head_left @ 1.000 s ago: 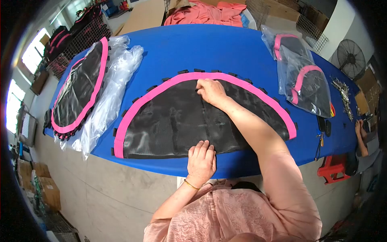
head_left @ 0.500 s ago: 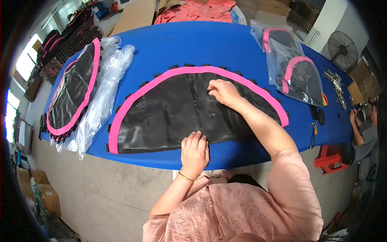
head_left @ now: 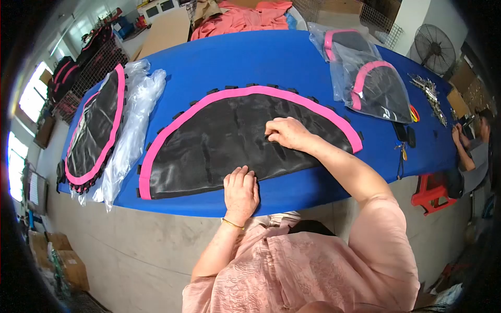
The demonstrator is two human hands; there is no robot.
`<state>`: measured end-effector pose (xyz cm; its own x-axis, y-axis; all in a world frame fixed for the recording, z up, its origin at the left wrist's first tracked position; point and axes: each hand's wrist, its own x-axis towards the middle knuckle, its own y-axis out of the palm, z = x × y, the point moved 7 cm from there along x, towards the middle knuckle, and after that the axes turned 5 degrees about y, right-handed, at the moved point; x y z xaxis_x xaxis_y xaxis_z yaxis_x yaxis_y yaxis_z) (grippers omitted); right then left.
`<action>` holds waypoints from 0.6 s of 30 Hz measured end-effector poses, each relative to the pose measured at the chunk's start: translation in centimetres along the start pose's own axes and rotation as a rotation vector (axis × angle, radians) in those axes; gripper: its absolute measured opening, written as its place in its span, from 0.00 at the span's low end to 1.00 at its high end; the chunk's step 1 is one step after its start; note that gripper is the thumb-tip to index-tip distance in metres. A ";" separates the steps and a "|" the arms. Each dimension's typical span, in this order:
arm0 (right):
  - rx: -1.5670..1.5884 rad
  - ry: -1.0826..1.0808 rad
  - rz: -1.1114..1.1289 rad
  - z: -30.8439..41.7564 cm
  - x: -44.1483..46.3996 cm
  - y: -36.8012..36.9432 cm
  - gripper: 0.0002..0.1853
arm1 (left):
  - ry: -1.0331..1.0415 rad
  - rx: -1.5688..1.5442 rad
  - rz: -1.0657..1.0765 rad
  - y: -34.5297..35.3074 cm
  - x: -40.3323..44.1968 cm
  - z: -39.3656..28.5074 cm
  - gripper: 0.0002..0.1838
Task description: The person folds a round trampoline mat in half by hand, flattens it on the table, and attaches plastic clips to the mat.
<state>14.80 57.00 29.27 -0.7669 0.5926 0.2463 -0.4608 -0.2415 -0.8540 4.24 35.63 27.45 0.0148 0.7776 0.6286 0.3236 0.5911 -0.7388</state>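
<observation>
A black half-round mesh piece (head_left: 209, 141) with a pink curved border (head_left: 188, 112) and small black tabs lies flat on the blue table. My left hand (head_left: 241, 194) rests flat on its straight near edge, fingers together and stretched forward. My right hand (head_left: 287, 133) is on the black mesh right of its middle, with the fingers curled and pressed together. Whether those fingers pinch some of the fabric is hidden.
Another pink-edged black piece (head_left: 99, 125) lies on clear plastic (head_left: 136, 122) at the left. Bagged pieces (head_left: 383, 94), metal parts (head_left: 429, 96) and scissors-like tools are at the right. A person (head_left: 472, 156) sits beyond, near a red stool (head_left: 430, 195).
My right hand has moved from near the pink border down toward the middle of the mesh. My left hand stays at the near edge. The camera view has shifted, and the piece appears slightly turned.
</observation>
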 end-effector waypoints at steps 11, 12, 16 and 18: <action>-0.047 0.018 -0.052 0.3 0.3 -0.5 0.08 | -0.007 0.004 0.032 0.3 -0.1 0.0 0.12; -0.051 0.031 -0.064 -0.1 0.4 -0.4 0.07 | -0.006 0.004 0.028 0.3 -0.1 0.0 0.12; -0.041 -0.022 0.037 1.6 0.0 0.4 0.08 | -0.010 -0.001 0.020 0.1 -0.1 0.1 0.13; -0.041 -0.002 0.002 1.9 0.2 0.2 0.08 | -0.002 0.007 0.021 0.2 0.0 0.0 0.13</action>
<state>13.66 55.59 29.99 -0.7688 0.5908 0.2449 -0.4404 -0.2115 -0.8725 4.31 35.75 27.31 0.0192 0.7902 0.6125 0.3162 0.5764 -0.7535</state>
